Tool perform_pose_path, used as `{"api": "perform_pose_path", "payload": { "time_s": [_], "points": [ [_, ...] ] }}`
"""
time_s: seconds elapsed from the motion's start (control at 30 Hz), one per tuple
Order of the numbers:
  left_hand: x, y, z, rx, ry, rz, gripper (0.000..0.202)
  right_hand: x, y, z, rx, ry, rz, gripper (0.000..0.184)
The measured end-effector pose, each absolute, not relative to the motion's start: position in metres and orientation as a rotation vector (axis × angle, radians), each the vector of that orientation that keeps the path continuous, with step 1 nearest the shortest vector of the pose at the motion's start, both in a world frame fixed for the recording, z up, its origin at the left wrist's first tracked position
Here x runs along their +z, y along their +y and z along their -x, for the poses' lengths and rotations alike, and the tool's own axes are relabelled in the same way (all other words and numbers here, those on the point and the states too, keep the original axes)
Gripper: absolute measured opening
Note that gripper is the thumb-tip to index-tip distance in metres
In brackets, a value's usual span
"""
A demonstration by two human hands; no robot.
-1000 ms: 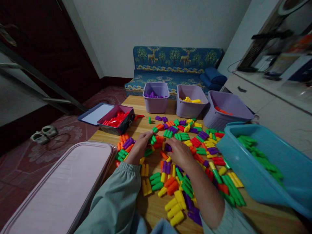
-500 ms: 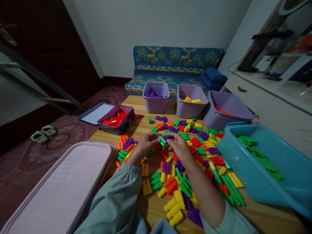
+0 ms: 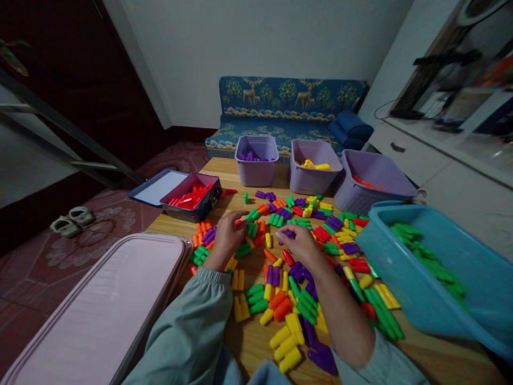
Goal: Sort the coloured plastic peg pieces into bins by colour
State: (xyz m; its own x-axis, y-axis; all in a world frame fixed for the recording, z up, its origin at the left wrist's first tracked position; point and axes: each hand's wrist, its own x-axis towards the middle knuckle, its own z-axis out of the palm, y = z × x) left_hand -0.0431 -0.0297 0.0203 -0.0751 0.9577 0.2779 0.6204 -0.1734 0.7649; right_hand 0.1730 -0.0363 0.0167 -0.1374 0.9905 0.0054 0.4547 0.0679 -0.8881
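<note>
- Wood-grained worktop fills the lower centre, strewn with multicoloured finger-shaped plastic pieces.
- Your bare right hand, mid-frame, appears to pinch a small purple plastic piece.
- Your bare left hand, left of centre, nears a green plastic piece; you can't tell its grip.
- You seem mid-pick; the next move likely needs light fingertips.

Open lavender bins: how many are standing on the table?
3, at the far end of the table: the left bin holds purple pieces, the middle bin yellow pieces, the right bin orange pieces. None appears hidden.
</note>
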Motion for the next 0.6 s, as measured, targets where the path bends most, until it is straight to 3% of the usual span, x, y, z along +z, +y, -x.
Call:
{"api": "perform_pose_path", "payload": {
  "time_s": [0.27, 0.43, 0.6],
  "points": [
    [0.038, -0.037, 0.054, 0.679, 1.76, -2.202, 0.036, 0.022, -0.042, -0.171, 0.8, -1.88, 1.59, 0.011],
    [0.074, -0.053, 0.087, 0.342, 2.119, -2.134, 0.038, 0.023, -0.042, -0.171, 0.787, -1.881, 1.603, 0.01],
    [0.067, -0.054, 0.104, -0.001, 2.175, -1.992, 0.036, 0.026, -0.044, -0.169, 0.83, -1.863, 1.547, 0.009]
  ]
}}
